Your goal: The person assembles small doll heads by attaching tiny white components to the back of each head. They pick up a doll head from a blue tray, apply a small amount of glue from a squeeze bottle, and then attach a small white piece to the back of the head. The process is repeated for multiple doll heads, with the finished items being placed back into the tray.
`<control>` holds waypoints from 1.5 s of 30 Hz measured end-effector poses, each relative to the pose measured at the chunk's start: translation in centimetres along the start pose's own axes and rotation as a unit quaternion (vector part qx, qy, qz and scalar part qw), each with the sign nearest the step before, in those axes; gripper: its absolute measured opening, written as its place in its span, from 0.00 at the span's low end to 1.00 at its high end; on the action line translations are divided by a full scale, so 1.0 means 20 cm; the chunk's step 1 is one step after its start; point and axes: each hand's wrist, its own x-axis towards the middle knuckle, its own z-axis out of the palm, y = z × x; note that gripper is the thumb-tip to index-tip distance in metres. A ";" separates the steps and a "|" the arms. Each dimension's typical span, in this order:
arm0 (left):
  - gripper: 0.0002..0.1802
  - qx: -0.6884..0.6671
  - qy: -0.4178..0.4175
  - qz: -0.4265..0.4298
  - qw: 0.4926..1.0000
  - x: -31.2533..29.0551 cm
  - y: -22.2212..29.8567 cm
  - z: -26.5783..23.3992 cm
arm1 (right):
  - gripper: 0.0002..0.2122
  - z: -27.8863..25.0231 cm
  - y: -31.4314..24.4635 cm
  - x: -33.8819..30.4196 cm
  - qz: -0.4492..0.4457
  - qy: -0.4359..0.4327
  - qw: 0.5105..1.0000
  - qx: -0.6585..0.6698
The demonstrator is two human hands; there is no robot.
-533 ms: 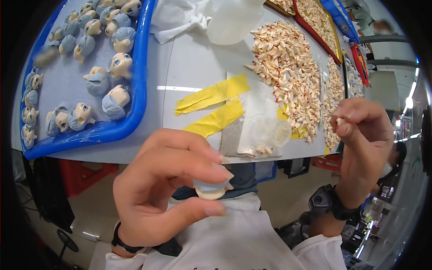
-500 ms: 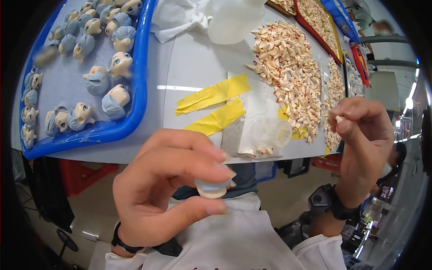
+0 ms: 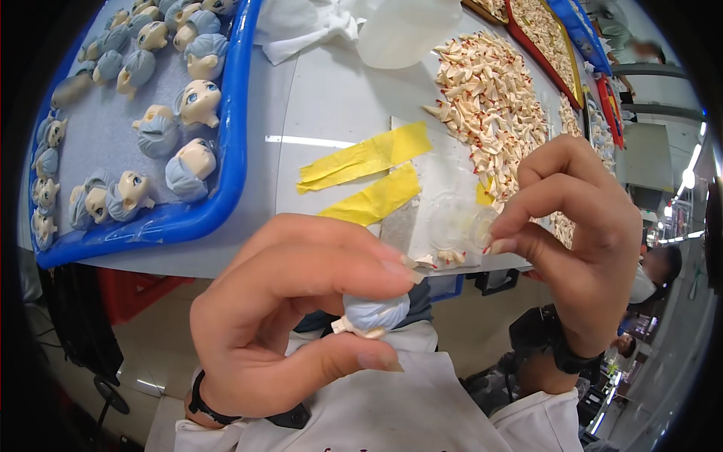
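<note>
My left hand point(image 3: 294, 301) is closed, gripping a small doll head point(image 3: 375, 315) between thumb and fingers. Sculpted light-blue hair shows on the head, and a pale peg-like part sticks out on its left side; its face is not visible. My right hand point(image 3: 572, 215) is closed in a pinch beside a small clear plastic cup point(image 3: 457, 218). Its fingertips hold a tiny cream piece point(image 3: 488, 248) with a reddish end, mostly hidden by them. Several similar pieces point(image 3: 450, 257) lie just below the cup at the table's near edge.
A blue tray point(image 3: 239, 113) at the left holds several blue-haired doll heads point(image 3: 199, 102). Two yellow tape strips point(image 3: 365, 156) cross the table's middle. A large heap of cream pieces with red tips point(image 3: 493, 105) lies right of them. White cloth point(image 3: 309, 26) and a translucent container point(image 3: 407, 34) stand behind.
My right hand has moved left and down, bringing its tiny piece beside the clear cup. In my left hand the doll head has turned, showing more blue hair.
</note>
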 end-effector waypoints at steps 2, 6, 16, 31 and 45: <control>0.22 -0.021 0.026 -0.028 0.999 0.00 0.02 0.03 | 0.09 0.01 -0.01 0.01 -0.010 0.010 1.000 -0.020; 0.21 0.006 0.002 -0.047 0.999 0.02 0.04 0.04 | 0.10 0.02 -0.02 0.00 -0.025 0.050 0.996 -0.066; 0.21 0.087 -0.014 0.046 0.995 0.01 0.04 0.09 | 0.11 0.11 -0.09 -0.15 -0.054 0.016 0.970 0.235; 0.26 0.252 0.047 0.089 0.962 -0.01 0.06 0.12 | 0.11 -0.04 0.17 -0.15 -0.008 0.124 0.974 0.187; 0.26 0.258 0.075 0.060 0.961 0.01 0.04 0.06 | 0.06 -0.08 0.38 -0.04 0.044 0.129 0.989 -0.052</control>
